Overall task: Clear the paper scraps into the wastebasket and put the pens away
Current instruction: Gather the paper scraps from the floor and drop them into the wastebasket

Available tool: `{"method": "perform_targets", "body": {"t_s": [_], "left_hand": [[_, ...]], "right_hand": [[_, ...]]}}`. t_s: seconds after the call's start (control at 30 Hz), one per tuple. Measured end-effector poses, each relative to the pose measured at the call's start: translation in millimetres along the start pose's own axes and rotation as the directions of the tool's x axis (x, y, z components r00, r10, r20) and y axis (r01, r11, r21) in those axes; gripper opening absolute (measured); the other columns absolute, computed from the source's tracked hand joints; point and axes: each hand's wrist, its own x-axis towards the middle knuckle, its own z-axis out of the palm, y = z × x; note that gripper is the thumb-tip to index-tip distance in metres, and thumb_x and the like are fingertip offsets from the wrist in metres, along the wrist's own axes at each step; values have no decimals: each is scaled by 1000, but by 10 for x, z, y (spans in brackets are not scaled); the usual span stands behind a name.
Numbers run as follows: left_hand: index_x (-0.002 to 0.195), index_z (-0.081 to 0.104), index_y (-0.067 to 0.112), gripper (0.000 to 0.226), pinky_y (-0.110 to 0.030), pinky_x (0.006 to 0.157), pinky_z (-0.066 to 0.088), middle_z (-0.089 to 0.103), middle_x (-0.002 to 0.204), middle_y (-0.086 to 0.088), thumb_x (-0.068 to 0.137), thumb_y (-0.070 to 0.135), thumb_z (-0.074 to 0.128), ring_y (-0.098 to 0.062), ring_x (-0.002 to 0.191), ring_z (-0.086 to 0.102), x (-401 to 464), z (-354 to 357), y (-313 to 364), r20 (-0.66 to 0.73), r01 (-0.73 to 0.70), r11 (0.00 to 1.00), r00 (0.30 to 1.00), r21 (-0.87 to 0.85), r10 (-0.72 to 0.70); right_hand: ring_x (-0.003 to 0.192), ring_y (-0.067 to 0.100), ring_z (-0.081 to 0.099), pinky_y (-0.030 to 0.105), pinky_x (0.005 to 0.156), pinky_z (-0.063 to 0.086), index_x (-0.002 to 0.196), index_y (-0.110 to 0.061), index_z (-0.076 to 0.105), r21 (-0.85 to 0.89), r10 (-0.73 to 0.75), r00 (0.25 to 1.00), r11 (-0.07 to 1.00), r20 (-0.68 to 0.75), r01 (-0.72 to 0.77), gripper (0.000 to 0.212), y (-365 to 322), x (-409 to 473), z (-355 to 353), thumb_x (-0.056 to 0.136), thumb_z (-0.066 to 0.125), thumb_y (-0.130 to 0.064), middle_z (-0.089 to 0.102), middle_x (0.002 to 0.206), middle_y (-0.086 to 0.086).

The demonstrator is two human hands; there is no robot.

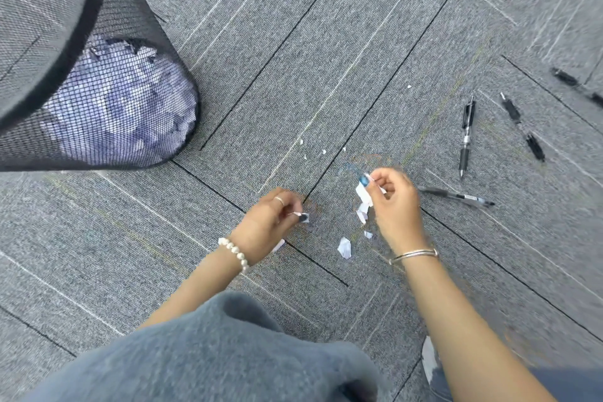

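Note:
On grey carpet, my left hand pinches a small paper scrap near the floor. To its right, my right hand holds white paper scraps between its fingertips. Loose scraps lie below it, the largest between my hands, with tiny bits farther off. A black mesh wastebasket at the upper left holds crumpled paper. Several black pens lie at the right: one upright in view, one just past my right hand, others beyond.
The carpet tiles have dark and light stripes. My knee in blue denim fills the lower middle. A shoe tip shows beside my right forearm. Another pen lies at the far right edge.

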Motion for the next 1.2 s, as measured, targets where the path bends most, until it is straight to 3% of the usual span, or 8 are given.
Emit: {"method": "perform_targets", "body": {"t_s": [0.1, 0.27, 0.4, 0.53, 0.73, 0.87, 1.03, 1.2], "left_hand": [[78, 50, 27, 16, -8, 66, 41, 48, 81, 11, 84, 15, 57, 3, 69, 46, -114, -65, -43, -41, 26, 1000, 999, -14, -27], [79, 54, 24, 10, 0, 73, 36, 49, 87, 9, 81, 17, 61, 2, 72, 49, -255, -34, -123, -88, 68, 998, 994, 15, -66], [82, 58, 20, 5, -9, 72, 45, 43, 103, 10, 80, 20, 63, 3, 74, 47, -299, 34, -209, -76, 74, 990, 995, 121, -65], [84, 62, 11, 6, -19, 76, 51, 47, 109, 0, 79, 14, 64, -5, 75, 51, -315, 62, -245, -66, 6, 975, 998, 222, 9], [85, 61, 12, 11, -30, 65, 54, 60, 87, -2, 77, 14, 67, -17, 73, 57, -334, 96, -212, -52, -39, 910, 996, 414, 67], [85, 61, 12, 19, -33, 62, 53, 61, 76, -3, 70, 11, 73, -20, 68, 56, -343, 132, -220, -47, -37, 873, 997, 486, 68], [98, 56, 13, 17, -33, 76, 50, 59, 90, -2, 82, 17, 60, -19, 83, 54, -352, 158, -261, -52, 1, 904, 998, 427, 23], [86, 54, 15, 7, -27, 64, 51, 54, 83, 1, 82, 17, 59, -14, 71, 53, -385, 68, -240, -89, 49, 979, 995, 197, -32]], "right_hand": [[74, 1, 52, 9, 61, 44, 83, -21, 57, -61, 13, 1000, 998, 26, -11, 4, 96, -274, -8, 83, 60, -18, 54, 84, -5], [85, 16, 48, 34, 75, 49, 82, -26, 55, -194, 26, 995, 981, 95, -7, 2, 297, -404, 51, 82, 56, -27, 48, 84, -12], [100, 11, 32, 3, 79, 34, 81, -14, 63, -232, -33, 995, 971, 91, 53, 5, 248, -393, 119, 80, 65, -18, 41, 105, -3], [100, 11, 35, 29, 84, 41, 81, -17, 61, -327, -80, 991, 939, 105, 110, 5, 365, -376, 208, 80, 64, -21, 47, 105, -3], [79, 13, 48, 9, 58, 27, 88, -11, 61, -330, -90, 992, 937, 84, 113, 5, 368, -435, 294, 86, 57, -15, 56, 91, 2], [75, 13, 55, 12, 55, 37, 83, -15, 58, -122, -6, 997, 993, -71, -3, 3, 349, -418, 167, 85, 59, -16, 59, 84, -4], [67, 14, 62, 25, 53, 50, 71, -27, 56, -6, 108, 991, 994, -84, -109, 16, 438, -568, -56, 81, 65, -17, 64, 78, -4], [64, -1, 55, 4, 53, 42, 74, -16, 65, -118, 42, 999, 992, 14, -40, 5, 532, -682, -67, 77, 69, -15, 59, 87, -2]]}}
